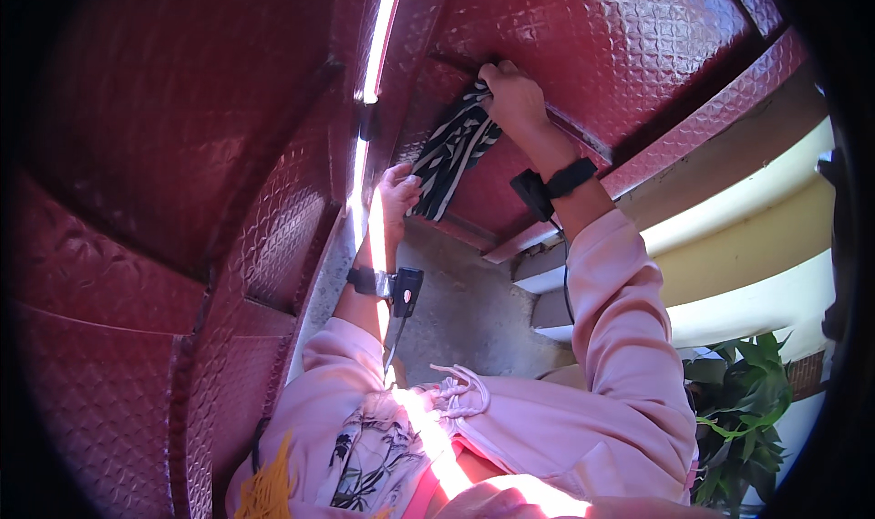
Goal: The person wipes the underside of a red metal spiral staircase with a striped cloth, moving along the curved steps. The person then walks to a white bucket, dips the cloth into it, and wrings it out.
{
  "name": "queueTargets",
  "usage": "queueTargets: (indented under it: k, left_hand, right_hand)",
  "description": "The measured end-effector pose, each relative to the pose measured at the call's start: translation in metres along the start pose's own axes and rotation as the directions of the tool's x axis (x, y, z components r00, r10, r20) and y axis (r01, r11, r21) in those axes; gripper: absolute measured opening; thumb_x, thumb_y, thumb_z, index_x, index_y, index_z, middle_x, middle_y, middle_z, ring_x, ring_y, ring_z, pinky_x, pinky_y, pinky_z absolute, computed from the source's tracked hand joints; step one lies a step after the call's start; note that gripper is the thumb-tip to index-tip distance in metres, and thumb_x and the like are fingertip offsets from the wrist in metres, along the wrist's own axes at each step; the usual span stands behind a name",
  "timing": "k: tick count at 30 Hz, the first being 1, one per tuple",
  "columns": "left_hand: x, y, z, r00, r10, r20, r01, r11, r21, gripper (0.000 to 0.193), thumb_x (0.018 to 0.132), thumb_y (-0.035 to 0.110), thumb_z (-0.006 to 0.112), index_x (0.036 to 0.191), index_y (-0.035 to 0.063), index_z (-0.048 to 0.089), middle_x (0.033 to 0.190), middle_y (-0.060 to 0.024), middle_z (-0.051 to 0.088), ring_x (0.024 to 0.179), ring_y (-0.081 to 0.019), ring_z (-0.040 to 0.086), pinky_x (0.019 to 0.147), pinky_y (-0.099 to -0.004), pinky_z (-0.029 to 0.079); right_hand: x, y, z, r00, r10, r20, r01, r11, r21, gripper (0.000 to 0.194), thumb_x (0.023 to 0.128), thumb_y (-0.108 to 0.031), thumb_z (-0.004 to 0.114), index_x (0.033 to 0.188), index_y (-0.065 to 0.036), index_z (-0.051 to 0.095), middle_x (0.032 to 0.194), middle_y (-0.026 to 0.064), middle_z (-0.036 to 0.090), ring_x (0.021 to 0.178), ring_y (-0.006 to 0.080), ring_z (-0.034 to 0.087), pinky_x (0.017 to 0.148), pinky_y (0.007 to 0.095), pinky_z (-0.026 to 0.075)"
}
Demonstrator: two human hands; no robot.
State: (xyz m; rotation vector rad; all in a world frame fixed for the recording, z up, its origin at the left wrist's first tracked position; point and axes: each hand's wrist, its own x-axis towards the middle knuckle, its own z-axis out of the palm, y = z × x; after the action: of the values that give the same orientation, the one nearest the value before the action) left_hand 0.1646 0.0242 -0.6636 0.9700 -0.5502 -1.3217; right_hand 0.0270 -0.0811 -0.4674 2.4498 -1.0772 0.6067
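Observation:
A dark cloth with white stripes (458,157) hangs in folds in front of a red metal door leaf (547,34) with an embossed pattern. My right hand (514,96) grips the upper end of the cloth, its knuckles close to the door's raised moulding. Beside the cloth's lower left edge is my left hand (396,196), fingers bent and very near or touching the fabric. Whether those fingers pinch it is hard to make out. Black straps with small boxes and cables sit on both wrists.
Another red embossed door leaf (273,198) stands close on the left. Sunlight passes through the narrow gap between the leaves, where a dark latch-like part (368,119) shows. Below lies a concrete floor (465,293). Pale curved mouldings (738,225) and a leafy plant (745,396) are at right.

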Motion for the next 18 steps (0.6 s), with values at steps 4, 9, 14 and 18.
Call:
queueTargets:
  k: [4, 9, 14, 18]
  left_hand:
    - [0.003, -0.012, 0.012, 0.938, 0.329, 0.110, -0.342, 0.931, 0.130, 0.071, 0.073, -0.002, 0.067, 0.136, 0.0025, 0.033, 0.121, -0.0099, 0.053, 0.106, -0.0207, 0.055, 0.092, -0.0317, 0.045]
    - [0.008, -0.028, 0.008, 0.915, 0.378, 0.142, -0.402, 0.885, 0.233, 0.066, 0.074, 0.001, 0.071, 0.131, 0.0065, 0.039, 0.111, -0.0076, 0.058, 0.096, -0.0191, 0.057, 0.084, -0.0325, 0.046]
    - [0.010, -0.006, -0.014, 0.952, -0.044, -0.303, 0.033, 0.999, -0.043, 0.042, 0.089, 0.015, 0.059, 0.127, 0.0029, 0.048, 0.114, -0.0085, 0.057, 0.097, -0.0161, 0.055, 0.083, -0.0286, 0.044]
    - [0.010, 0.031, -0.024, 0.841, 0.489, -0.230, -0.504, 0.863, -0.009, 0.060, 0.081, 0.011, 0.066, 0.133, 0.0004, 0.038, 0.127, -0.0110, 0.049, 0.109, -0.0176, 0.050, 0.093, -0.0313, 0.041]
  right_hand:
    - [-0.025, -0.016, 0.002, 0.992, -0.050, -0.119, 0.112, 0.789, 0.604, 0.030, 0.067, 0.004, 0.062, 0.095, -0.008, 0.058, 0.088, 0.0144, 0.057, 0.084, 0.0312, 0.061, 0.071, 0.0374, 0.050]
    - [-0.031, -0.077, 0.047, 0.993, 0.102, -0.065, 0.046, 0.173, 0.984, 0.033, 0.073, 0.018, 0.049, 0.096, -0.004, 0.055, 0.086, -0.0014, 0.056, 0.082, 0.0076, 0.056, 0.073, 0.0213, 0.048]
    - [-0.006, -0.128, 0.063, 0.906, 0.391, 0.165, -0.116, -0.145, 0.983, 0.025, 0.081, 0.010, 0.048, 0.100, -0.006, 0.053, 0.084, 0.0012, 0.059, 0.077, 0.0065, 0.056, 0.069, 0.0222, 0.048]
    - [0.042, -0.150, 0.047, 0.884, 0.455, -0.110, 0.109, 0.027, 0.994, 0.023, 0.079, 0.001, 0.049, 0.100, -0.005, 0.055, 0.077, 0.0123, 0.062, 0.075, 0.0220, 0.062, 0.070, 0.0338, 0.049]
